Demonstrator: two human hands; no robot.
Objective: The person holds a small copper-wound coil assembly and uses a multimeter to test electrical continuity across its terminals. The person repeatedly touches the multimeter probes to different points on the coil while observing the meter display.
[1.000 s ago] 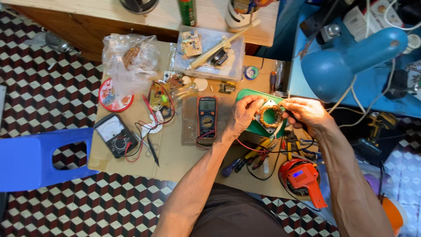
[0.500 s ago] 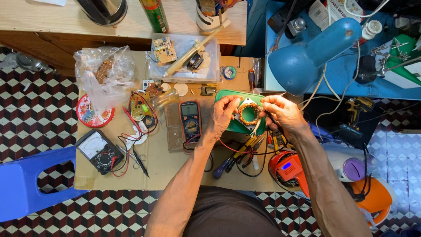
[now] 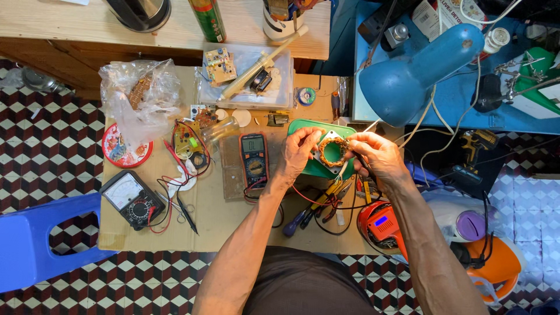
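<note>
While both forearms reach up from the near edge, the left hand (image 3: 297,153) pinches the rim of a copper-wound stator (image 3: 332,151), a ring with a square metal frame held over a green tray (image 3: 312,169). The right hand (image 3: 379,157), fingers curled, grips a thin tool at the stator's right side. Beside them lies a dark digital meter (image 3: 254,159) on cardboard (image 3: 221,221); farther off stand a blue lamp (image 3: 414,76) and a wooden shelf (image 3: 70,23) above checkered tile.

Both forearms are bare, without sleeves; a dark brown garment covers the lap.
</note>
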